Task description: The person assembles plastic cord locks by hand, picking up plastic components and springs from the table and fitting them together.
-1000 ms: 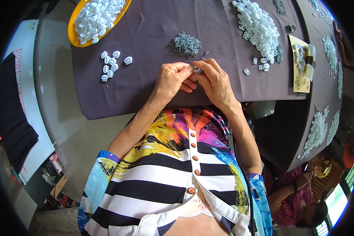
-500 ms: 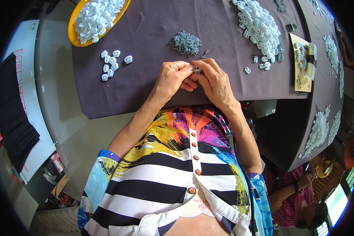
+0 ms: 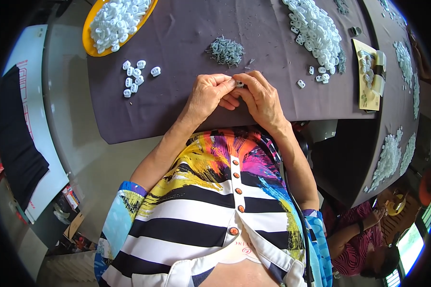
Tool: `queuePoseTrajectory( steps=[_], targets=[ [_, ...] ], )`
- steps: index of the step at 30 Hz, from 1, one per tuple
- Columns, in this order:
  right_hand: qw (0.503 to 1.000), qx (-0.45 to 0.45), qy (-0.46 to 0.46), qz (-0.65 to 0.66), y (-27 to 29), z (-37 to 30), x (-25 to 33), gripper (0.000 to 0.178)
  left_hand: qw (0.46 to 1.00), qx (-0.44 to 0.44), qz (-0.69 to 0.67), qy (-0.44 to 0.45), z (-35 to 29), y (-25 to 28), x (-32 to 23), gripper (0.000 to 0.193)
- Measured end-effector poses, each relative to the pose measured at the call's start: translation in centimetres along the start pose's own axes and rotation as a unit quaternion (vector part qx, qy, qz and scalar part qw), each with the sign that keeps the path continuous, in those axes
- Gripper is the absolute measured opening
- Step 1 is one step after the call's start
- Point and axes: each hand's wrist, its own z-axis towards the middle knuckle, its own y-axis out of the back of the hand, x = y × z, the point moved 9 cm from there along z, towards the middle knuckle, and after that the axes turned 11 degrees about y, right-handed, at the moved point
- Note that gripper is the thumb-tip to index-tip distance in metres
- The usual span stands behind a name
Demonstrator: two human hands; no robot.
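Observation:
Above the near edge of the table, my left hand (image 3: 210, 95) and my right hand (image 3: 262, 99) meet fingertip to fingertip. Pinched between them is a small white plastic cord lock (image 3: 240, 83) with dark holes, mostly covered by my fingers. The right thumb and forefinger grip its right side; the left thumb and forefinger press at its left. Just beyond the fingers lies a heap of small grey metal springs (image 3: 226, 51). A loose group of white cord locks (image 3: 134, 76) sits to the left.
A yellow tray (image 3: 87, 42) of white pieces stands at the far left. A heap of white pieces (image 3: 316, 33) lies at the right, beside a card with clear plastic parts (image 3: 363, 81). Another person (image 3: 354, 248) sits at the lower right, by more white piles (image 3: 387, 155).
Almost nothing differs. My fingers have shifted very slightly around the cord lock, and the whole view has moved a little.

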Motion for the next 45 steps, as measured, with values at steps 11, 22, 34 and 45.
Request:
queuePoseTrajectory(
  steps=[11, 22, 34, 45],
  targets=[
    [1.0, -0.009, 0.003, 0.013, 0.06, -0.22, -0.04, 0.029, 1.0, 0.013, -0.007, 0.008, 0.01, 0.02, 0.2, 0.024],
    [0.999, -0.033, 0.008, 0.03, 0.27, -0.18, 0.06, 0.027, 0.997, -0.042, -0.057, 0.02, -0.31, -0.3, 0.81, 0.024],
    [0.999, -0.025, -0.004, 0.038, 0.08, -0.33, -0.54, 0.024, 0.998, -0.049, -0.039, -0.009, -0.58, -0.6, 0.39, 0.027],
    [1.0, -0.022, 0.011, -0.006, -0.18, -0.2, -0.19, 0.026, 0.998, -0.049, -0.045, -0.009, -0.67, -0.56, 0.18, 0.028]
  ],
)
